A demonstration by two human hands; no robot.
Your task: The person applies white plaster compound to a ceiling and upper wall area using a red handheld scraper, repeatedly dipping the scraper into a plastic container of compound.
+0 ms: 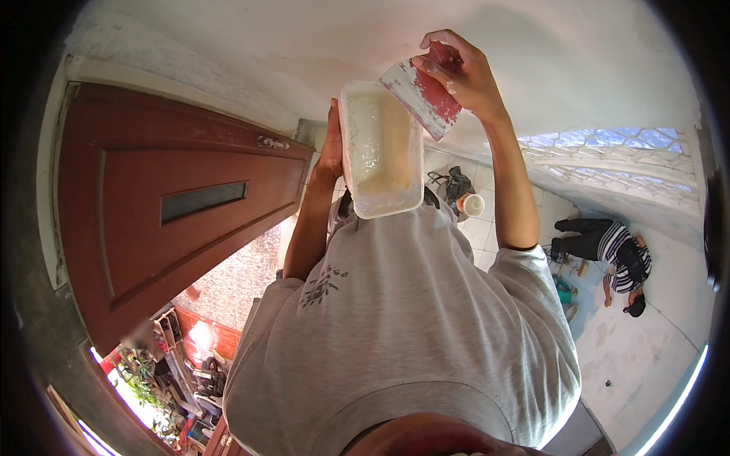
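Observation:
My left hand (pixel 332 144) grips the side of a translucent rectangular plastic tub (pixel 390 140), held in front of my chest. Pale residue coats its inner walls, and a yellowish patch shows toward one end. In my right hand (pixel 473 85) is a red putty spreader (pixel 439 90), fingers wrapped around its upper part. White paste is smeared over its blade and in flecks across the red. The blade's corner overlaps the tub's upper right rim; whether they touch I cannot tell. White smudges mark my right fingers.
A pale wall (pixel 319 38) rises just ahead. A brown door (pixel 175 190) stands to the left. By my feet are a white bucket (pixel 471 204) and a dark bag (pixel 455 184). Another person (pixel 623 254) in a striped shirt is at the right, near a window grille (pixel 608 156).

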